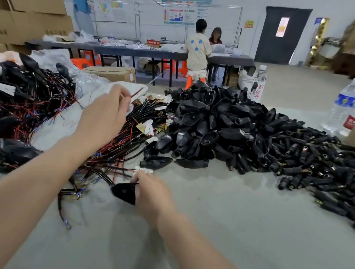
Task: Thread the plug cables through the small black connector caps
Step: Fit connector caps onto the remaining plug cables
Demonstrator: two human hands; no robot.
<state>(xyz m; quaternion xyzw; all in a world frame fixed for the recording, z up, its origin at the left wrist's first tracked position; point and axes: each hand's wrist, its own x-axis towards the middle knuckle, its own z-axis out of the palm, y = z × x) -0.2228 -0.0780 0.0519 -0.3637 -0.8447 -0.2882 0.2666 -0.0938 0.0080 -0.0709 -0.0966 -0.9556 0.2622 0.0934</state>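
While the right hand pinches a black cap mid-worktop, toward its near edge, the left hand grips a red cable above; best pull steadily, holding the cap firm.

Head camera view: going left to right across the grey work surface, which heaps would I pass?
Tangled heap of black-and-red cables → loose bundle of plug cables → pile of black caps → spread of small cylindrical black connectors. Things overlapping these heaps are left out.
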